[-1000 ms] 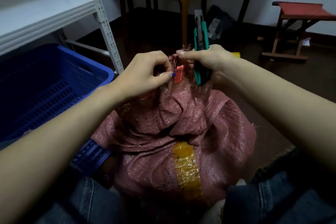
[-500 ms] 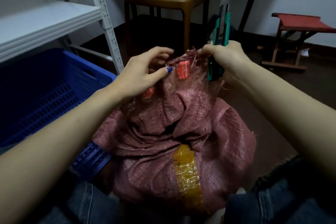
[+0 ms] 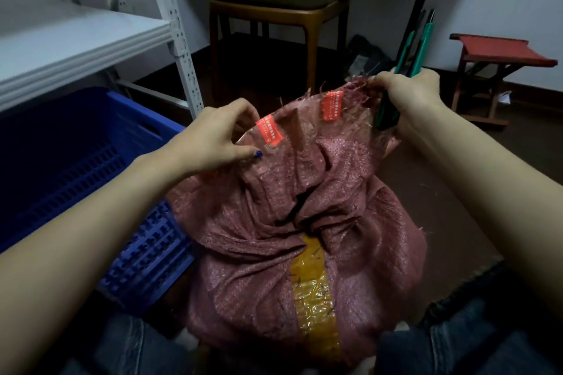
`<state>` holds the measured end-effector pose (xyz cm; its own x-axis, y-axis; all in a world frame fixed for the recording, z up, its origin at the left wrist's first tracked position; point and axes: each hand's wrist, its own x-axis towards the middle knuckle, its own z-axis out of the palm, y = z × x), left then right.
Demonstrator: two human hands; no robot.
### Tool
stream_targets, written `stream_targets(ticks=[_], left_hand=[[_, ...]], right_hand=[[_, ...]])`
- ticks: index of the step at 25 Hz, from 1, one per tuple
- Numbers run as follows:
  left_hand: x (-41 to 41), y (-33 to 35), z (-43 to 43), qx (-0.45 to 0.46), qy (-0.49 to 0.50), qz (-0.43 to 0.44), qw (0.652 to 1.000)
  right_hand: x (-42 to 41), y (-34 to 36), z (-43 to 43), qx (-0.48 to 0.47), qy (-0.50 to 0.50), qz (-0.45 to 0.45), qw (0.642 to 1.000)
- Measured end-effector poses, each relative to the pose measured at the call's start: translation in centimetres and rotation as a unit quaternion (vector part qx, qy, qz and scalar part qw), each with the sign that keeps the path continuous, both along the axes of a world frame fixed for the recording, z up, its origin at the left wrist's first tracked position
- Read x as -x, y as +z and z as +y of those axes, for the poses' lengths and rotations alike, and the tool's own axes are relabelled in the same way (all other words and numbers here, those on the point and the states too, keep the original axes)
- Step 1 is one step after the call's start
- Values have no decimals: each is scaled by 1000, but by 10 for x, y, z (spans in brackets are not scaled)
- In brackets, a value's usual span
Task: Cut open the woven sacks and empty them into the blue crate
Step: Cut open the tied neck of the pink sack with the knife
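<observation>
Blue crate (image 3: 61, 161) on the far left, just beside the sack. Next the left hand (image 3: 210, 140), fingers curled and pinching the woven sack (image 3: 289, 222) at its top edge, right by an orange label (image 3: 269, 131). The sack stands on the floor between the person's legs, top edge spread from hand to hand, yellow tape (image 3: 313, 292) down its front. On the right, the right hand (image 3: 408, 97) clenches the frayed far corner, with a green utility knife (image 3: 417, 42) in the same fist, pointing up.
</observation>
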<state>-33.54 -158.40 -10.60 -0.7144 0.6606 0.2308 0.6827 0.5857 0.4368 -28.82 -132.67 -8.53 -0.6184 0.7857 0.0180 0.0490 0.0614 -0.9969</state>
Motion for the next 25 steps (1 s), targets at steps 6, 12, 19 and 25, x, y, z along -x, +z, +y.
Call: stream_targets(ticks=[6, 12, 19, 25], left_hand=[[1, 1, 2, -39, -19, 134, 990], [7, -6, 9, -37, -22, 177, 983], [5, -15, 17, -39, -61, 200, 977], [0, -20, 20, -30, -35, 237, 970]], right_hand=[[-4, 0, 2, -156, 48, -112, 980], [-13, 8, -13, -448, 46, -115, 885], [-25, 11, -50, -412, 253, -45, 874], [-20, -2, -59, -458, 273, -133, 836]])
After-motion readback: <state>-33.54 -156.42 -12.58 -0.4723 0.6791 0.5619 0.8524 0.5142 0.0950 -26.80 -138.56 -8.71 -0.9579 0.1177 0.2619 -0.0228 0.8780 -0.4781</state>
